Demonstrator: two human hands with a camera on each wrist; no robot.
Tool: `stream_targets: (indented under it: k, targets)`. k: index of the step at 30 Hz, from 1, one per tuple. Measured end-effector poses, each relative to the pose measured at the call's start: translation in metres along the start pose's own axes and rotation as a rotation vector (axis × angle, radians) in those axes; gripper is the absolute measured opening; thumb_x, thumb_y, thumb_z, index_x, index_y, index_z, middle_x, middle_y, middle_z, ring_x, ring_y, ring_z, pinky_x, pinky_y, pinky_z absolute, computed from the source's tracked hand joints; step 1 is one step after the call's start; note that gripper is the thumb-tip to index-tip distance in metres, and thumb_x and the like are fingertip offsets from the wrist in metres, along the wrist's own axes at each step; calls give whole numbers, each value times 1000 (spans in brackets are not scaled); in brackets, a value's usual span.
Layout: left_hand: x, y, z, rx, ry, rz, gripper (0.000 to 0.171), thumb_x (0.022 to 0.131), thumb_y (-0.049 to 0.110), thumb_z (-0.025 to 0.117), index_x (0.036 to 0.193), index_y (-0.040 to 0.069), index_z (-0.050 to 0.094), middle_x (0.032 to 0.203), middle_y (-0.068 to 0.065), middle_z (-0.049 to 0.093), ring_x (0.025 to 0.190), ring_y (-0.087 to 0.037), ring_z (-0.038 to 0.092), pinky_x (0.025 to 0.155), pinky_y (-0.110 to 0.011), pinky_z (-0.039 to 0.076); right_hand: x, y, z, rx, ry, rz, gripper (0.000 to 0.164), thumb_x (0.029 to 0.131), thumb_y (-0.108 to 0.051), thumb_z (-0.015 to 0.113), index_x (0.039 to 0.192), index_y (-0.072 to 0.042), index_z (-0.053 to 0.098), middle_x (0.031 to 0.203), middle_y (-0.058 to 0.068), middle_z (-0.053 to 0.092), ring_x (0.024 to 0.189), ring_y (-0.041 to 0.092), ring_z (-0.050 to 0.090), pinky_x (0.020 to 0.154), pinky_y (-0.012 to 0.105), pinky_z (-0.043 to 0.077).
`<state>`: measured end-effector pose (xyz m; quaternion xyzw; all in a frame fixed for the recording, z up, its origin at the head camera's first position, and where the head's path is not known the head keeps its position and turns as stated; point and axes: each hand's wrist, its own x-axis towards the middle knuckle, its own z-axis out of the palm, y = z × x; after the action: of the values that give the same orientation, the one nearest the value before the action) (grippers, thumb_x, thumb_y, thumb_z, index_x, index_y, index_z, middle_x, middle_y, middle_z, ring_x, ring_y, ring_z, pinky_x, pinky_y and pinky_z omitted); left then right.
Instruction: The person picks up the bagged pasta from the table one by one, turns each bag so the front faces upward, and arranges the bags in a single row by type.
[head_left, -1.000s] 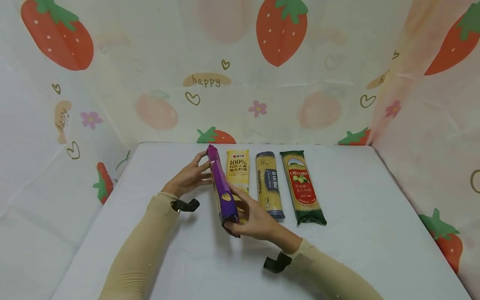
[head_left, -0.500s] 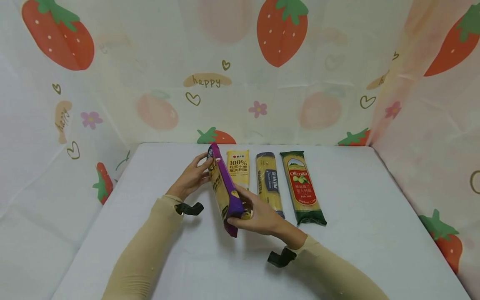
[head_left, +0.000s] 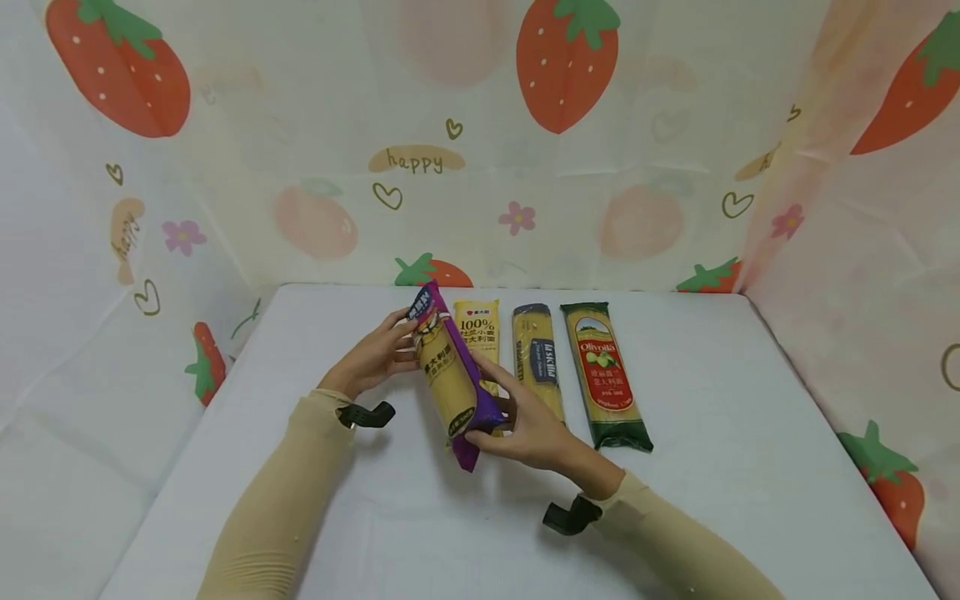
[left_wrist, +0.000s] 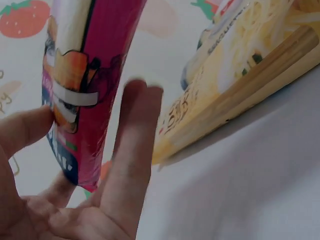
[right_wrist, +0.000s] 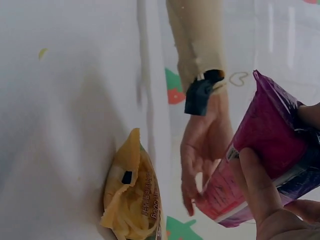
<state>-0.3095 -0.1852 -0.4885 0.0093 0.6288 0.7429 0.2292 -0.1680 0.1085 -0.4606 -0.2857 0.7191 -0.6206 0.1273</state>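
Observation:
A purple-edged packet of spaghetti (head_left: 446, 375) is held tilted above the white table, its clear front turned up toward me. My left hand (head_left: 371, 354) holds its far end, with the thumb (left_wrist: 27, 130) on one side and fingers on the other in the left wrist view. The near end is gripped by my right hand (head_left: 528, 425), thumb at the bottom edge. Just right of it, a yellow pasta packet (head_left: 480, 321) lies partly hidden behind the held packet and right hand. In the right wrist view, fingers press the packet's purple back (right_wrist: 267, 132).
To the right, a blue-labelled spaghetti packet (head_left: 534, 358) and a red-and-green Olivoila packet (head_left: 603, 367) lie side by side. The white table (head_left: 720, 467) is bounded by strawberry-print cloth walls (head_left: 465, 200) at the back and sides.
The held packet has rolled from its narrow purple side to its front, which now faces up. My right hand has shifted slightly right with the near end. The other packets stay put.

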Motion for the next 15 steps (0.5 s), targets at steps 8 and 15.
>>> stream_targets:
  k: [8,15]
  targets:
    - [-7,7,-8,34,8,-15,70,113,30,58,172,26,19,148,-19,44,110,-26,68,93,-38,64,1,6,0,-91,2,6,105,91,-15,87,173,-24,22,169,6,36,140,38,57,103,37,59]
    - [-8,12,-11,85,91,21,78,110,27,64,170,26,14,142,-23,50,97,-21,73,86,-35,65,1,5,3,-299,56,42,101,90,-18,90,171,-15,30,162,9,50,133,31,63,103,41,59]
